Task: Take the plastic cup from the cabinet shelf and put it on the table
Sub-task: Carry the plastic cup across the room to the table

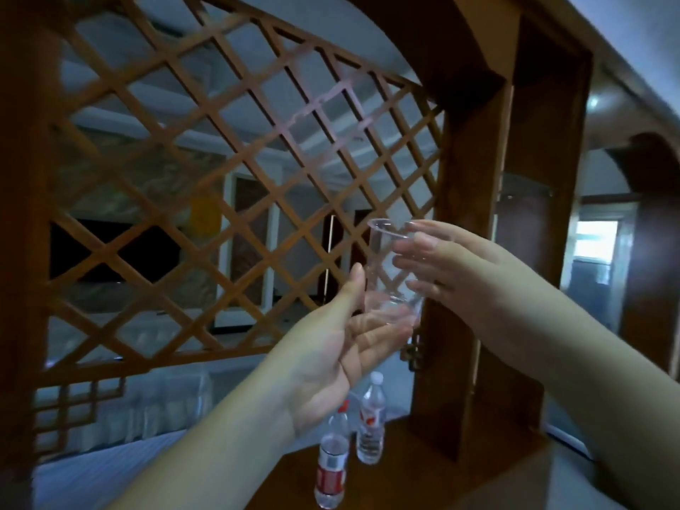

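Before a wooden lattice screen [220, 141], the left hand [323, 358], its grip slack and fingers straight, cradles the base of a clear plastic cup [382, 274] held upright in mid-air. The right hand [460, 266] closes its grip on the cup's right side. Two water bottles [333, 461] stand on the wooden surface [423, 469] below.

I see a clear plastic cup [386, 274] held upright in the air above the desk's [423, 484] left edge, between 2 hands. The left hand [331, 362] lies palm up under its base, fingers straight, thumb raised along the cup's left side. The right hand [460, 266] lays its fingers [408, 248] against the cup's right side; I cannot see its thumb. Below, 2 water bottles stand just beside each other near the desk's left edge, the far bottle [371, 421] white-capped, the near bottle [333, 461] red-labelled. A wooden lattice screen [220, 160] and a post [478, 160] rise past the far edge.
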`<state>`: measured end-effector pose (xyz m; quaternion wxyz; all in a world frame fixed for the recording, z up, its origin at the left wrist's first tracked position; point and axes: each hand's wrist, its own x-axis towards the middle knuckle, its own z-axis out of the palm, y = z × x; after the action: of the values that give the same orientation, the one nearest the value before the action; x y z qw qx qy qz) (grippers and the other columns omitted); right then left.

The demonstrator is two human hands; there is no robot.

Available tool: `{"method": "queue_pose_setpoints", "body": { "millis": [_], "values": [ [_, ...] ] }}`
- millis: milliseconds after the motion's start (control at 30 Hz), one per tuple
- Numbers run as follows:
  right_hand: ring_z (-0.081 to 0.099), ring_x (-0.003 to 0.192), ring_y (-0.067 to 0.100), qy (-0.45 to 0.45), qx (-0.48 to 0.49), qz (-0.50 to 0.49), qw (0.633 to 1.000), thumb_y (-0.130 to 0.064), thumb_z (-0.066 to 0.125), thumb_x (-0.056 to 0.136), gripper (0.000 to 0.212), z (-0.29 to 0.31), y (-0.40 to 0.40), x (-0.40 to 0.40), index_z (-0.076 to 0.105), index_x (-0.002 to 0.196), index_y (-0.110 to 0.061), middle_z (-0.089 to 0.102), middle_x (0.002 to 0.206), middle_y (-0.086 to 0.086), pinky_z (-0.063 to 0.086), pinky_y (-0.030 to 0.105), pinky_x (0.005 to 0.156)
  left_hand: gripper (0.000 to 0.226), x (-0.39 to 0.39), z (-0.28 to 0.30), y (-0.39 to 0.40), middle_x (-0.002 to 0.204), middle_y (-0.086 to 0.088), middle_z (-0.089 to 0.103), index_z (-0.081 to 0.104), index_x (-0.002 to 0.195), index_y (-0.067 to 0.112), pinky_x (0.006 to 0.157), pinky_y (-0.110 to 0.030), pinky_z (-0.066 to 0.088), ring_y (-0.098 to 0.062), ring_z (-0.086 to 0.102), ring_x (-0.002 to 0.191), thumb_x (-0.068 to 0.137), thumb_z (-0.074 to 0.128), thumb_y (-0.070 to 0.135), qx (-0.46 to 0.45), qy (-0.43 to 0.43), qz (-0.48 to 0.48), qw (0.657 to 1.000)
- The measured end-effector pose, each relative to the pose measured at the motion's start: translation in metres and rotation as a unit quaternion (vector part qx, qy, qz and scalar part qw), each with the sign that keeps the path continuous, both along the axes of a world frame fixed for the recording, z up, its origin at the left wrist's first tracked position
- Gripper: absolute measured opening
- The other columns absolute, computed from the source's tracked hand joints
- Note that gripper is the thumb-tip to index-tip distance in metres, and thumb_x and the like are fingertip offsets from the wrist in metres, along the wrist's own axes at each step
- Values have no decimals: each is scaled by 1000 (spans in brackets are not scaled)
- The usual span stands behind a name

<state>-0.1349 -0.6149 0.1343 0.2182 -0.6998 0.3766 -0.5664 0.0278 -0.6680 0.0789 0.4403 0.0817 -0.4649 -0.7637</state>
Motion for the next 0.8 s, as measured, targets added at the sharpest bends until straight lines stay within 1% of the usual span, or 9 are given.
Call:
{"method": "queue_pose_setpoints", "body": {
  "millis": [33, 100, 167, 267, 367, 533, 600, 700, 800],
  "values": [
    [68, 105, 8, -4, 3, -7, 1000, -53, 77, 66, 30, -5, 0, -7, 73, 96, -46, 74, 109, -12, 51, 30, 87, 56, -7, -3, -4, 106, -26, 73, 62, 114, -2, 71, -31, 61, -32, 72, 100, 86, 59, 46, 5, -2, -16, 1000],
    [67, 108, 9, -7, 11, -37, 999, -58, 79, 63, 38, -17, 0, -19, 71, 99, -48, 73, 112, -13, 48, 37, 93, 61, -20, -10, -13, 107, -26, 73, 60, 117, -3, 72, -33, 61, -33, 72, 100, 83, 60, 47, 12, -14, -38, 999],
    [65, 111, 9, 9, 26, -74, 997, -61, 77, 64, 49, -29, -1, -27, 66, 109, -47, 71, 115, -14, 46, 42, 99, 63, -31, -18, -22, 104, -27, 73, 60, 116, -4, 69, -34, 62, -34, 72, 97, 80, 62, 47, 21, -33, -51, 998],
    [63, 114, 10, 32, 63, -125, 990, -59, 73, 71, 61, -44, 0, -32, 57, 126, -37, 69, 119, -13, 43, 46, 104, 62, -45, -33, -33, 101, -27, 73, 63, 112, -6, 63, -35, 61, -34, 74, 91, 75, 67, 44, 42, -55, -72, 995],
    [62, 115, 12, 36, 96, -160, 982, -52, 70, 77, 59, -57, 1, -37, 54, 131, -33, 68, 122, -11, 43, 46, 105, 60, -56, -49, -45, 100, -25, 74, 66, 111, -2, 67, -37, 62, -33, 74, 91, 72, 67, 45, 41, -67, -99, 992],
    [61, 117, 11, 13, 127, -233, 964, -49, 69, 81, 56, -79, 2, -48, 52, 132, -35, 66, 123, -12, 42, 46, 107, 55, -77, -66, -64, 95, -20, 77, 66, 111, 2, 70, -38, 62, -31, 74, 92, 73, 68, 43, 30, -108, -160, 981],
    [61, 116, 12, -9, 125, -261, 957, -55, 71, 71, 64, -89, 3, -51, 53, 130, -38, 67, 121, -13, 44, 45, 106, 57, -89, -75, -70, 96, -19, 77, 66, 112, 3, 73, -39, 62, -31, 74, 93, 71, 69, 44, 29, -120, -185, 975],
    [64, 110, 7, -52, 112, -313, 942, -60, 74, 57, 77, -105, 11, -59, 51, 128, -41, 69, 113, -20, 46, 41, 103, 57, -113, -88, -71, 98, -18, 77, 66, 112, 5, 76, -39, 61, -30, 74, 93, 71, 68, 45, 23, -129, -218, 967],
    [64, 107, 4, -75, 123, -354, 924, -56, 74, 60, 78, -118, 29, -76, 47, 132, -38, 70, 109, -21, 47, 36, 100, 57, -145, -100, -61, 95, -17, 78, 67, 110, 4, 72, -37, 62, -29, 74, 92, 72, 67, 45, 27, -141, -253, 957]
  ]
}}
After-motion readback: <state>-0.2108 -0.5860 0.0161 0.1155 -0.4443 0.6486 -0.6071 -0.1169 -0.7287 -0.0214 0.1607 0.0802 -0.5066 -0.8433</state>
